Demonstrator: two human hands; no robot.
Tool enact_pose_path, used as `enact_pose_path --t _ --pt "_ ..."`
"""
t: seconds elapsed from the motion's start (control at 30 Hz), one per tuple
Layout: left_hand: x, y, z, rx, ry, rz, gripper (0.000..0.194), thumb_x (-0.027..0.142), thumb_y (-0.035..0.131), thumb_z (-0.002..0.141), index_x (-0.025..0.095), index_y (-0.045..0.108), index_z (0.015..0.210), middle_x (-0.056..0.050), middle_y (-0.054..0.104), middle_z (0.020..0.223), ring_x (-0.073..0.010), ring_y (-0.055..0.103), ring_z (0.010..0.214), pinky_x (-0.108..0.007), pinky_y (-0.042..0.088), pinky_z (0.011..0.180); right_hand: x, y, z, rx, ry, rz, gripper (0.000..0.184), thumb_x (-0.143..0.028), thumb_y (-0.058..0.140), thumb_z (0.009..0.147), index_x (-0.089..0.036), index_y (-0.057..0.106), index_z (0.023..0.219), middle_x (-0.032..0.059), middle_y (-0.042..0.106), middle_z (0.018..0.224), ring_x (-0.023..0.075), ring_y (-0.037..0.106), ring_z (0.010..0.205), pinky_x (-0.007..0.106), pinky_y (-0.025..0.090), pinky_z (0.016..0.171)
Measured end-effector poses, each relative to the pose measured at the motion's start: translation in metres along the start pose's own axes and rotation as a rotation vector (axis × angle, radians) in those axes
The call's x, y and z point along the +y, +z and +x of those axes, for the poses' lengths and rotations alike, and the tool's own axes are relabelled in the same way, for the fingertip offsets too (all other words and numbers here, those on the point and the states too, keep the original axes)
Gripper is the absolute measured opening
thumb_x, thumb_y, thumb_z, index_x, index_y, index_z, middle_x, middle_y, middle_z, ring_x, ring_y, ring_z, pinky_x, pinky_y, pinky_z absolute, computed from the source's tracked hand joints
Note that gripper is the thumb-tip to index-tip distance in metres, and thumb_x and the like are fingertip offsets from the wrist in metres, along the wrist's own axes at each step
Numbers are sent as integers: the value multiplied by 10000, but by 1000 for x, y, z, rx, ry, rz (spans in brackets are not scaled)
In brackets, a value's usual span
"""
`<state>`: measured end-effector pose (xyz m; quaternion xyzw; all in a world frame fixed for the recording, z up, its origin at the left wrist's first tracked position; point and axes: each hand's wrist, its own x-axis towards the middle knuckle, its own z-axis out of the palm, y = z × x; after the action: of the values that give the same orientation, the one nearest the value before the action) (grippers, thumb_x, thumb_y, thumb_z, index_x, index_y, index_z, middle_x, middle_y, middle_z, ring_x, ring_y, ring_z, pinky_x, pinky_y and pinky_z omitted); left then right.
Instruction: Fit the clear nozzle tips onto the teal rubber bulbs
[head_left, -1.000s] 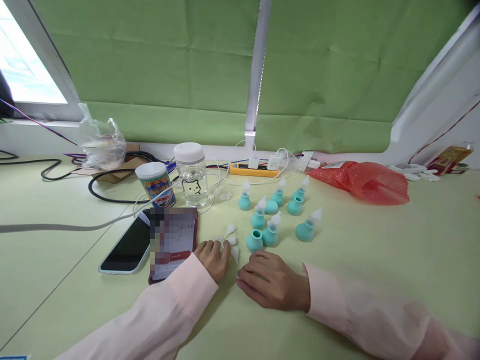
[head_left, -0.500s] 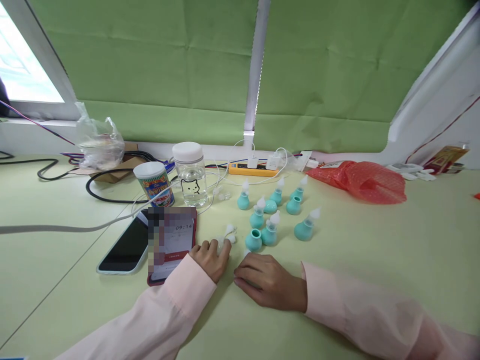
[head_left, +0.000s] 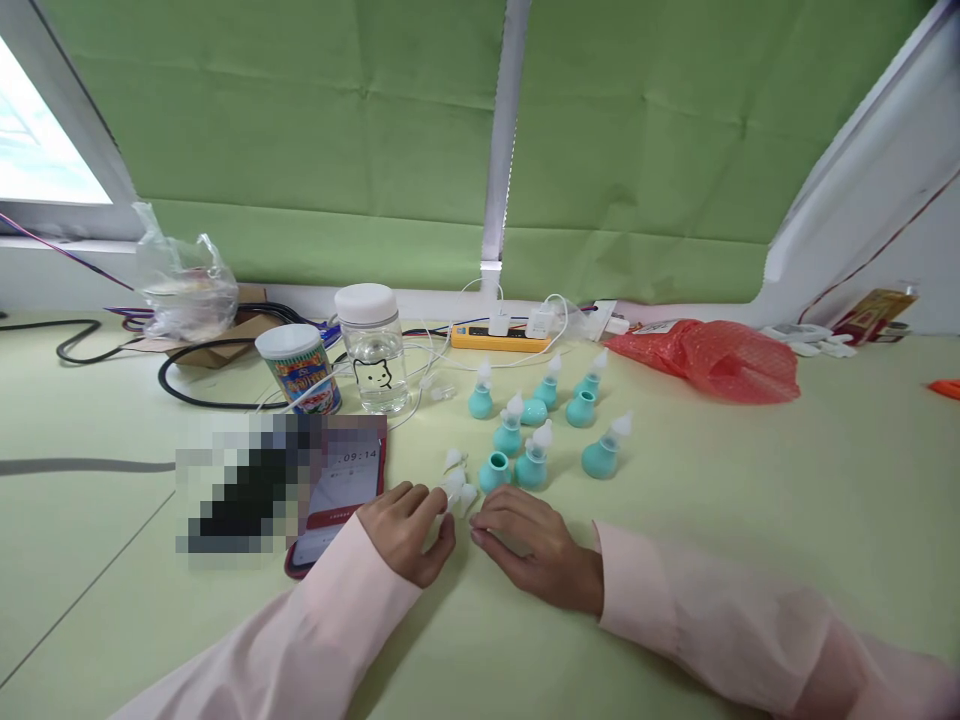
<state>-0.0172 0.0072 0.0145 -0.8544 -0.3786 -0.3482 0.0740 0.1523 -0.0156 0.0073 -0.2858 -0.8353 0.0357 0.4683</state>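
Cable [head_left: 90, 466], thick and grey, enters at the left edge and meets pixelation masking one dark shape [head_left: 247, 500]; behind are one plastic bag [head_left: 184, 298], one can [head_left: 301, 372] and one lidded bottle [head_left: 371, 350]. One lit phone [head_left: 341, 485], partly masked, lies behind the left sleeve [head_left: 337, 610]. The left hand [head_left: 409, 530] curls at white nozzles [head_left: 454, 482], too overlapped to count; I cannot tell whether it grips one. Farther back sits one power strip [head_left: 499, 340]. The right hand [head_left: 536, 550] is half-closed, contents unclear, before nine teal bulbs [head_left: 531, 466]: six tipped, two open-mouthed, one lying. Rightward: one red bag [head_left: 720, 362], then one orange thing [head_left: 946, 388], cut off.
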Motion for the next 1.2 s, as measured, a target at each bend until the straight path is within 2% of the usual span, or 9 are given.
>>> enact_pose_path --t 0.07,0.17,0.27,0.37,0.47,0.57,0.67,0.83,1.2 --pt "5 -4 2 -18 -160 -256 86 198 500 658 178 452 590 28 499 499 -93 469 445 -198 357 434 0 -1 0 63 9 24 96 -90 496 761 -149 528 829 34 567 693 119 513 674 257 465 593" --pt "10 -7 4 -117 -486 -745 148 234 559 630 180 422 612 46 491 471 -80 466 406 -202 396 444 -1 -2 2 126 -3 50 138 -57 514 736 -148 531 838 38 566 703 119 519 672 256 465 577" --pt "11 -7 8 -255 -755 -1226 259 290 591 641 152 465 821 19 570 479 -114 523 421 -252 436 476 -3 -4 4 156 -31 47 166 -36 525 719 -149 530 840 40 576 701 125 521 677 266 466 582" --pt "7 -7 10 -439 -897 -1554 512 280 638 615 118 416 1047 -29 638 523 -156 573 441 -295 446 499 -4 -6 5 176 -28 19 153 -45 520 726 -156 531 832 37 573 698 129 517 686 279 464 594" --pt "3 -6 11 -603 -997 -1778 513 239 649 599 128 442 1054 -55 659 561 -164 602 476 -315 445 561 -4 -8 5 177 -9 5 129 -71 504 746 -167 531 826 32 557 700 126 511 682 276 459 582" --pt "2 -5 11 -693 -1021 -1920 406 200 633 595 159 484 971 -74 672 631 -160 619 545 -342 444 646 -3 -7 4 166 1 3 112 -89 494 759 -176 526 821 24 558 699 122 514 683 272 458 582" --pt "3 -4 10 -719 -967 -1961 369 160 618 608 186 467 943 -78 679 676 -170 629 598 -351 437 673 -1 -5 3 155 10 12 104 -95 493 762 -178 521 819 19 574 706 121 523 690 278 460 598" --pt "5 -4 9 -683 -921 -1940 336 126 622 615 171 471 912 -80 678 727 -185 632 643 -409 419 733 1 -3 0 152 -34 19 160 -58 514 740 -176 521 848 24 593 734 130 527 716 292 460 619" --pt "6 -3 5 -598 -845 -1895 374 159 632 674 171 473 1012 -26 636 711 -170 622 651 -357 455 690 -1 -6 1 116 18 86 204 -66 501 755 -188 548 912 48 534 803 129 501 739 277 469 606"
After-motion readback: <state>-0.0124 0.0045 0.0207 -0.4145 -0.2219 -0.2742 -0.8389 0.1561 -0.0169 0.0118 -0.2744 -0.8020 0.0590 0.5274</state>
